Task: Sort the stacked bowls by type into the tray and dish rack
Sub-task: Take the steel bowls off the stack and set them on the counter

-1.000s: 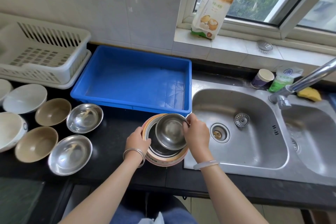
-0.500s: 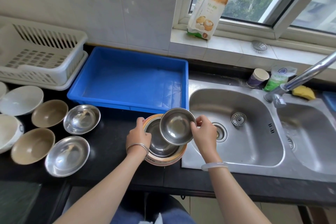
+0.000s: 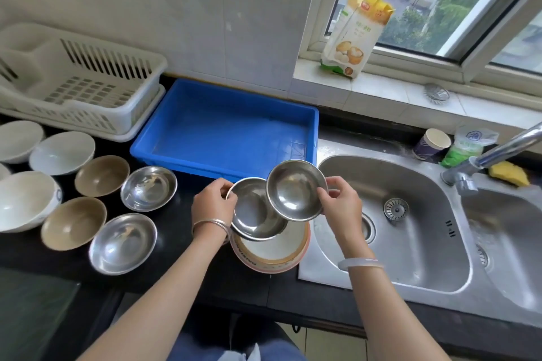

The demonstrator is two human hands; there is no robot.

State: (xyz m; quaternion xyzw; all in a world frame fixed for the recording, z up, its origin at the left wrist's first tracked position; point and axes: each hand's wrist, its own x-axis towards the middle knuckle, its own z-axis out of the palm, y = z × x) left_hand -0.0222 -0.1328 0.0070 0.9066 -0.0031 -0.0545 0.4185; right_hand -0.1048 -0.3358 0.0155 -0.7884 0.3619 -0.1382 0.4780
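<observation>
My right hand point(image 3: 340, 208) holds a small steel bowl point(image 3: 296, 190) by its rim, lifted above the counter. My left hand point(image 3: 214, 205) grips a second steel bowl point(image 3: 255, 214), raised and tilted over a wide pink-and-cream bowl point(image 3: 272, 252) that rests on the black counter. Behind them lies the blue tray point(image 3: 228, 126), with nothing in it. The white dish rack point(image 3: 79, 85) stands at the far left, also holding nothing.
Left of my hands the counter holds two steel bowls point(image 3: 148, 187), two tan bowls point(image 3: 101, 174) and several white bowls point(image 3: 61, 152). A double steel sink point(image 3: 410, 214) with a tap point(image 3: 498, 152) lies to the right. A flour bag point(image 3: 355, 38) stands on the windowsill.
My right hand lifted the small steel bowl up and away from the stack. My left hand then raised the steel bowl below it, which uncovered the inside of the pink-and-cream bowl.
</observation>
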